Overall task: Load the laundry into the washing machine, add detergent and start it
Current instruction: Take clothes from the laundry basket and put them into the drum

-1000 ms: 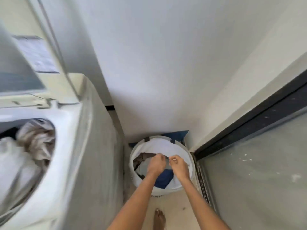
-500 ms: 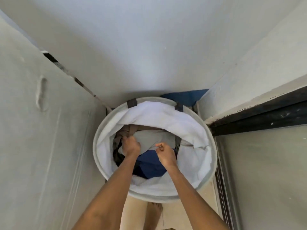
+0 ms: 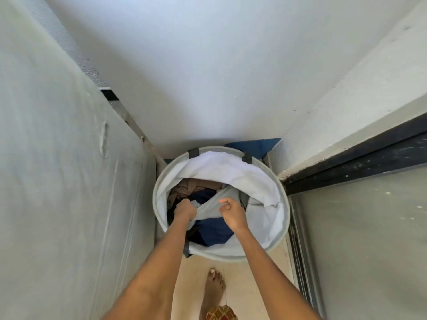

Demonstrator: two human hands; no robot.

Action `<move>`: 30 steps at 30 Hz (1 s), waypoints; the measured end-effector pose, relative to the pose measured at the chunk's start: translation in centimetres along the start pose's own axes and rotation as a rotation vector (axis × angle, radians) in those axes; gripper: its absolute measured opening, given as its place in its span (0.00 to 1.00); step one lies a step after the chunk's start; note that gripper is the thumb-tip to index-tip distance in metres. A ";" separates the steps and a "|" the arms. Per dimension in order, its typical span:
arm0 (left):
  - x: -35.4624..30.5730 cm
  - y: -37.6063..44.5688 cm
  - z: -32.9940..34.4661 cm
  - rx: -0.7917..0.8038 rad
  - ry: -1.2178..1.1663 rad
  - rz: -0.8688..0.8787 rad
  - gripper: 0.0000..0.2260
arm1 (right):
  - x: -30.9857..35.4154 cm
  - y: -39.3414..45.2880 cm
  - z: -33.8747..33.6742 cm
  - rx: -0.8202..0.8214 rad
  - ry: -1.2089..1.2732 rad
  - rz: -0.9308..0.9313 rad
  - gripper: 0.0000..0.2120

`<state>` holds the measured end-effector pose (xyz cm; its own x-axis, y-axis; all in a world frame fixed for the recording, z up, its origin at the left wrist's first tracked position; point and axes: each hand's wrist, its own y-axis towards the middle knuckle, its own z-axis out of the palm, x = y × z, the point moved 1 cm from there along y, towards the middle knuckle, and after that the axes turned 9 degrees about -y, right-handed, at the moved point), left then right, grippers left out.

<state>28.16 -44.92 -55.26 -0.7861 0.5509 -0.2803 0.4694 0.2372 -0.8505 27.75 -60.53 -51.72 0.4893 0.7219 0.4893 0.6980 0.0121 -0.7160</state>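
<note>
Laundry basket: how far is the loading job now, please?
Loading is mid-way. The basket holds brown and dark blue clothes. In hand: left hand and right hand grip a grey garment. Left: empty the basket, add detergent, start the machine, which is out of view.

Grey garment [image 3: 213, 207] bunched atop clothes in hamper [image 3: 280, 227].

Both hands [image 3: 184, 210] [image 3: 232, 213] fisted, arms outstretched
</note>
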 end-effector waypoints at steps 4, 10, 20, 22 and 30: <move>-4.2 -7.8 -2.8 0.139 -0.096 0.192 0.11 | 3.0 -5.6 -2.1 0.041 -0.284 -0.070 0.22; -7.2 -20.1 -8.9 0.001 -0.116 0.503 0.08 | 7.5 -16.8 -6.5 -0.182 -0.193 -0.170 0.44; -16.9 -47.5 -22.6 -0.084 -0.556 0.766 0.04 | 19.9 -37.3 -13.9 -0.581 0.292 -0.431 0.23; -18.7 -53.4 -25.5 0.014 -0.680 0.856 0.07 | 22.8 -41.1 -17.4 -0.742 0.480 -0.479 0.05; -16.8 -61.4 -31.3 -0.064 -0.842 1.258 0.15 | 31.7 -52.5 -31.9 -0.603 0.739 -0.838 0.11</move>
<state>25.12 -43.64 15.56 0.1448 -0.1842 -0.9722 0.9894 0.0204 0.1435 23.33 -60.35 17.29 -0.1778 0.0866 0.9803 0.9650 -0.1798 0.1909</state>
